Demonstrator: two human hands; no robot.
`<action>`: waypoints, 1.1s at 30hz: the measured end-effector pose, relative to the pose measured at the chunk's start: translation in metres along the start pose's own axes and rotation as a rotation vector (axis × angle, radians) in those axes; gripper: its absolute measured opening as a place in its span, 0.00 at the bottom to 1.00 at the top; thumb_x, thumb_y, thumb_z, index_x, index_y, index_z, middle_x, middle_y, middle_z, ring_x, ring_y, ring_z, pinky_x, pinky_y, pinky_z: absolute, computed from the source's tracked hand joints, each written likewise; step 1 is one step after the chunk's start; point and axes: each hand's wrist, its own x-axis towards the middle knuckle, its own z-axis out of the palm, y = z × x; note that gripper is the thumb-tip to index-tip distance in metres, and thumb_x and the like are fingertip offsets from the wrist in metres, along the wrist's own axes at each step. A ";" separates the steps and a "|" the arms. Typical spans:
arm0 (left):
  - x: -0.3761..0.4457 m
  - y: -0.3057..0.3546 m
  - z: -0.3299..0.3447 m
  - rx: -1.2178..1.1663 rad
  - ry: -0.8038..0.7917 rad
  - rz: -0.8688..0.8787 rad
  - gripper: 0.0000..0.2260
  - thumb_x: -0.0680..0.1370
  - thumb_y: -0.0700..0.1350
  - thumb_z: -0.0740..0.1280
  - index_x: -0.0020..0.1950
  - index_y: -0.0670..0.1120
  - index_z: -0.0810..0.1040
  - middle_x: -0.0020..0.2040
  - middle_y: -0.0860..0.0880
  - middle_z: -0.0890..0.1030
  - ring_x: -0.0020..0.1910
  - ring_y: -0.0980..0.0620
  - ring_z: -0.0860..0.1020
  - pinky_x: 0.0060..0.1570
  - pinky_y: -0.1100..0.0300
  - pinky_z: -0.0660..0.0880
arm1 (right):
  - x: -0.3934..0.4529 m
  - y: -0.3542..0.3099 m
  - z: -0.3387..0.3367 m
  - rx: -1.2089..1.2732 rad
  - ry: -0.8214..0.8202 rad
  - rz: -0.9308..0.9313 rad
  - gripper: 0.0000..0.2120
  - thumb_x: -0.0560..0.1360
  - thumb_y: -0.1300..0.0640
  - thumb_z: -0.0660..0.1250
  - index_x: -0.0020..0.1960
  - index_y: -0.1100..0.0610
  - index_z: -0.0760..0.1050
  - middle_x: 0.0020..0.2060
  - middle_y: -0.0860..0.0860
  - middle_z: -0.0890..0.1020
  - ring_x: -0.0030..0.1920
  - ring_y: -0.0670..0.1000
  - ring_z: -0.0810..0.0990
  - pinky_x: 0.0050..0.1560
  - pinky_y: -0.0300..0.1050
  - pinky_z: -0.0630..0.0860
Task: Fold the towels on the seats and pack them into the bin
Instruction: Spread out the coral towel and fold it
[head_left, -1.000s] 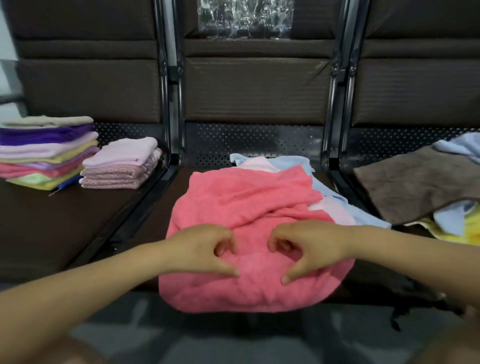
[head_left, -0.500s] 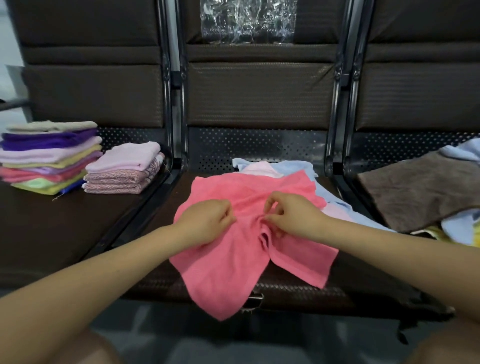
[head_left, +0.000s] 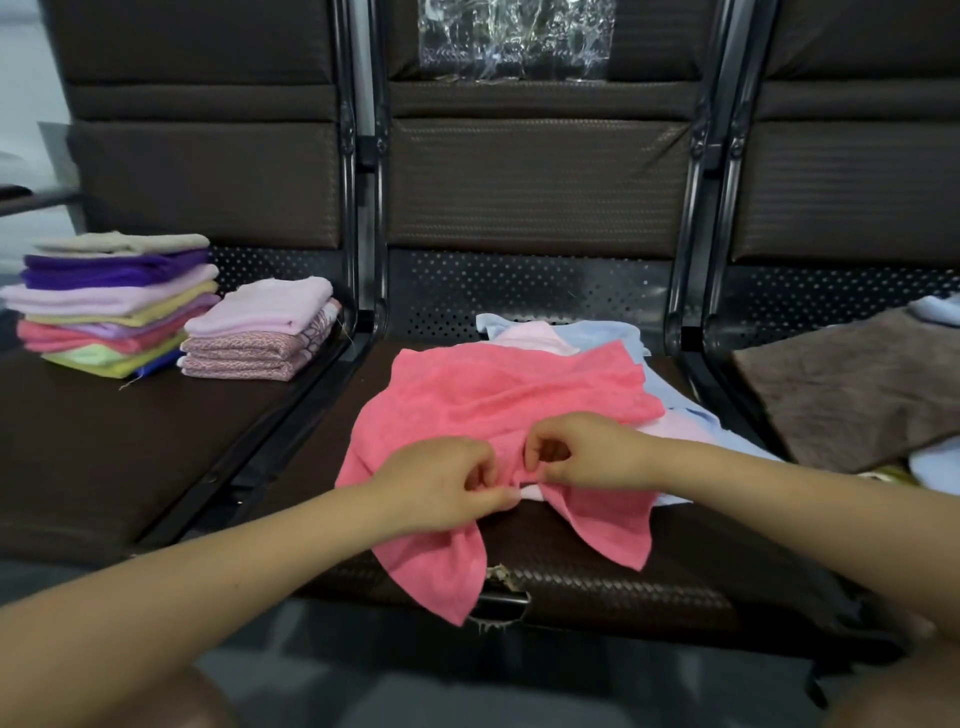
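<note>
Both the left hand and the right hand pinch the pink towel in a narrow grip at the middle seat's front edge, so I judge they should slide apart along the hem to find the corners.

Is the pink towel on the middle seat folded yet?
Not folded. The pink towel lies rumpled, both hands pinching its front edge, two corners hanging loose over the seat.

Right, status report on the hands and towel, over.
Left hand and right hand pinching coral-pink terry towel. Towel unfolded on middle seat. No bin visible.
</note>
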 end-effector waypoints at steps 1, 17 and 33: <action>-0.003 0.002 0.001 0.029 -0.027 -0.003 0.16 0.73 0.64 0.66 0.46 0.51 0.75 0.41 0.56 0.75 0.40 0.54 0.74 0.41 0.54 0.73 | 0.000 0.001 -0.002 0.073 -0.006 0.019 0.06 0.74 0.63 0.68 0.48 0.53 0.78 0.44 0.45 0.81 0.43 0.43 0.77 0.48 0.41 0.75; 0.003 -0.003 -0.046 -0.233 0.355 0.005 0.13 0.80 0.38 0.58 0.59 0.51 0.74 0.33 0.61 0.75 0.34 0.63 0.73 0.36 0.68 0.65 | -0.019 0.018 -0.069 0.716 0.116 0.217 0.22 0.70 0.45 0.70 0.55 0.62 0.81 0.53 0.54 0.84 0.54 0.53 0.82 0.59 0.46 0.76; 0.018 -0.081 -0.069 -0.366 0.022 -0.286 0.12 0.79 0.44 0.64 0.40 0.41 0.79 0.36 0.46 0.78 0.36 0.55 0.73 0.40 0.60 0.68 | -0.027 0.087 -0.087 0.725 0.160 0.372 0.29 0.66 0.45 0.75 0.59 0.63 0.78 0.52 0.56 0.83 0.52 0.55 0.82 0.52 0.46 0.77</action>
